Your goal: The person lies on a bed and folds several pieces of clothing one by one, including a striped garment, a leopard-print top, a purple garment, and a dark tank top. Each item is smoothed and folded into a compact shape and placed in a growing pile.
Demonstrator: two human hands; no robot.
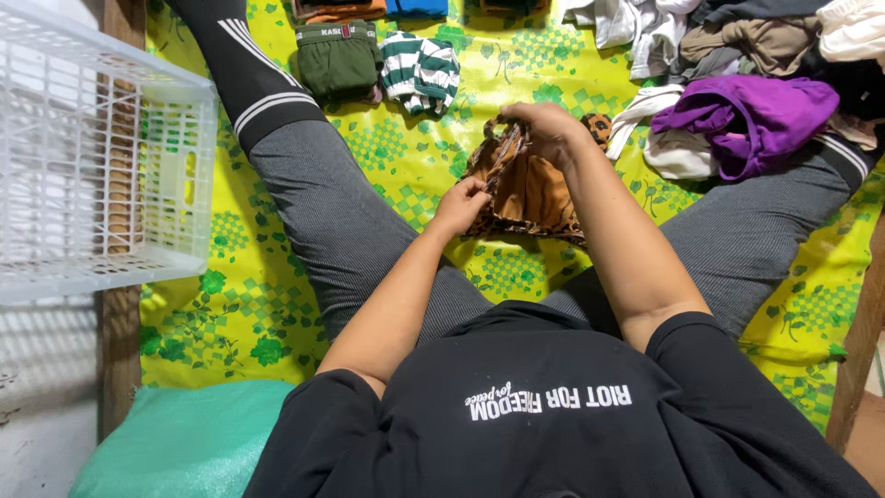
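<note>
Your left hand [461, 205] pinches the near left edge of the leopard-print cloth [527, 192], its grip pressed together on the fabric. Your right hand [546, 129] closes over the far edge of the same cloth, fingers curled down and bunching it. The cloth lies on the yellow-green mat [415, 157] between your outstretched legs. Beyond it on the mat sit a folded dark green garment [337, 61] and, just beside it, a folded green-and-white striped garment [421, 70]. To your right lies a heap of clothes, with a purple garment [751, 118] on top. A white plastic basket [101, 166] stands to your left.
</note>
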